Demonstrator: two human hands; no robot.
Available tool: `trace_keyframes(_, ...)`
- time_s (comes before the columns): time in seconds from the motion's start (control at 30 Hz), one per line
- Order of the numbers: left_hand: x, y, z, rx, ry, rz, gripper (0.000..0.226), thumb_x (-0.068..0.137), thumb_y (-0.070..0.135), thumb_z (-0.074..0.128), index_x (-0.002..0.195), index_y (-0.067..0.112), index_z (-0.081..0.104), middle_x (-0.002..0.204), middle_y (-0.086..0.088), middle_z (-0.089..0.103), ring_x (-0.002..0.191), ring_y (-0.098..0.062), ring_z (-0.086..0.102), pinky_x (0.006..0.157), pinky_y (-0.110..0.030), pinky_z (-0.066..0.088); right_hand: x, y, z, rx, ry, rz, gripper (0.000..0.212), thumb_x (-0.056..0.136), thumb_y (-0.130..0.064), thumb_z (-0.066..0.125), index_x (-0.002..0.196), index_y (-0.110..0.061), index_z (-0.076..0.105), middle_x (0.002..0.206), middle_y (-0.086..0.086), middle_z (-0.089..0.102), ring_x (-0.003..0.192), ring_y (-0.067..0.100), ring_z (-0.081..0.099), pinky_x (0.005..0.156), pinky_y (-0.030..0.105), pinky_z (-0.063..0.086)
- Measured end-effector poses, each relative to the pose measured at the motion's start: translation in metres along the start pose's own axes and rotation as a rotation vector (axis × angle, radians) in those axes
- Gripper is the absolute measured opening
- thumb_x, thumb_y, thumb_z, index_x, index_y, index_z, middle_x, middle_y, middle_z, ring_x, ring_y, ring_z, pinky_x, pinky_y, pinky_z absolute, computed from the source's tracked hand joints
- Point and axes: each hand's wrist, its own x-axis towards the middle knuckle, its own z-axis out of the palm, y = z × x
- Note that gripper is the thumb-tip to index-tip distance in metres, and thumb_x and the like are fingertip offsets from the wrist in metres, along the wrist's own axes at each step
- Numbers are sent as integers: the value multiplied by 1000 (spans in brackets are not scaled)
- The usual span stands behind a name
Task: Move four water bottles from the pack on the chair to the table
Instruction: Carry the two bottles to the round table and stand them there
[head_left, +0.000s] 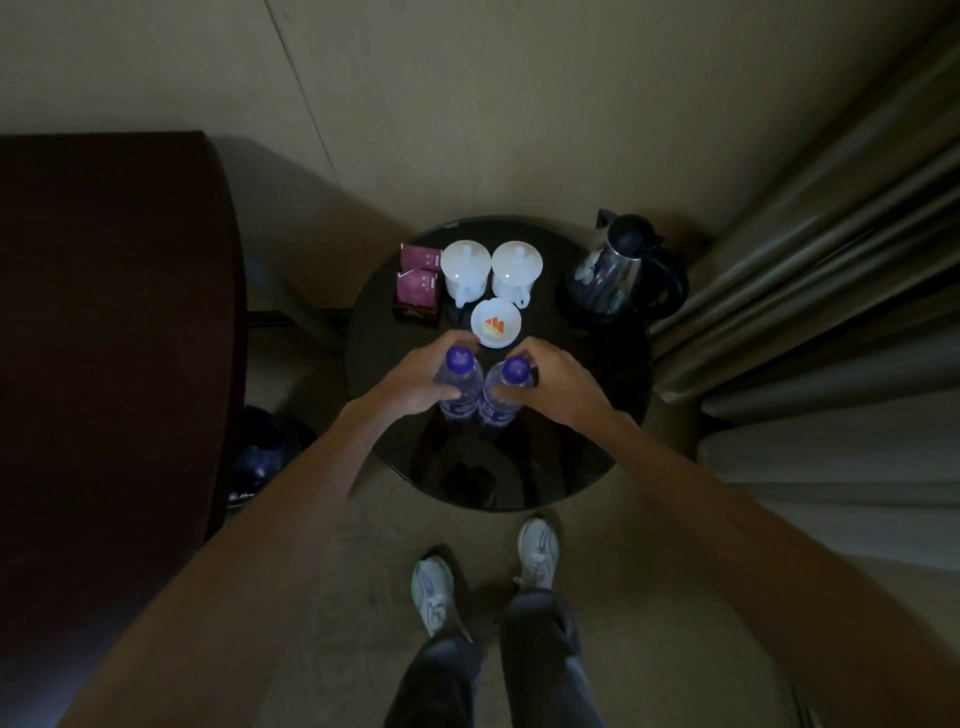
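A person stands in front of a small round black table (597, 415) and holds one water bottle in each hand. The left hand (415, 384) is wrapped around the left bottle (458, 387), and the right hand (550, 384) is wrapped around the right bottle (501, 392). Both bottles are upright, with purple caps, and they stand just beside each other over the middle of the table. I cannot tell if their bottoms already touch the table top. Behind the bottles on the table there is a white dish (496, 323) with an orange mark. Behind the dish are two white cups with lids (491, 267). To the left of the cups is a dark holder with purple sachets (417, 283). At the right back edge of the table is a shiny kettle (621, 267).
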Motion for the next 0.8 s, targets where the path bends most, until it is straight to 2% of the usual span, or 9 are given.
trace_keyframes(0.07,-1,1,-3,-53,-58,-30,81,81,-2,69,142,31,28,144,-1,46,130,-19,48,107,-46,43,0,-1,4,-35,59,80,48,72,-51,80,101,-27,50,100,-8,56,87,9,58,70,26,45)
trace_keyframes(0.13,-1,2,-1,-76,-67,-37,82,79,5,74,143,27,27,145,-1,43,131,-19,45,108,-47,41,0,-3,8,-35,87,146,59,70,-56,80,109,-24,47,102,-8,51,87,8,55,71,28,42)
trace_keyframes(0.27,1,6,11,-4,161,-24,65,72,24,83,125,15,46,129,-2,46,113,-15,51,97,-33,45,2,-8,7,-70,82,244,74,67,-62,78,118,-19,44,105,-4,51,91,13,56,74,33,48)
trace_keyframes(0.33,1,7,11,83,212,9,50,75,21,80,114,15,51,123,-3,47,108,-15,50,93,-30,41,2,-11,5,13,36,255,74,69,-57,80,119,-19,42,109,-2,54,96,14,58,82,37,53)
trace_keyframes(0.43,1,6,6,132,191,54,41,77,16,77,111,15,54,118,-4,53,107,-18,54,96,-34,44,-1,-13,1,96,-56,159,58,77,-38,81,117,-23,41,118,1,58,103,15,59,92,41,54)
trace_keyframes(0.57,1,1,3,58,135,50,47,74,18,80,113,17,54,118,-1,54,109,-17,56,97,-36,47,0,-14,3,123,-63,75,45,80,-23,80,115,-21,51,117,3,64,109,19,62,98,44,52)
trace_keyframes(0.7,0,-11,10,-13,100,49,62,69,16,83,120,22,49,126,2,48,115,-13,51,102,-37,44,7,-8,0,197,-130,4,48,83,-15,77,125,-14,53,122,5,64,112,16,59,103,44,48)
trace_keyframes(0.8,2,-16,14,-15,148,70,57,71,14,82,119,19,53,122,0,55,113,-15,56,102,-40,46,9,-2,0,188,-173,-19,54,83,-14,78,129,-15,50,125,4,62,115,16,59,103,39,47)
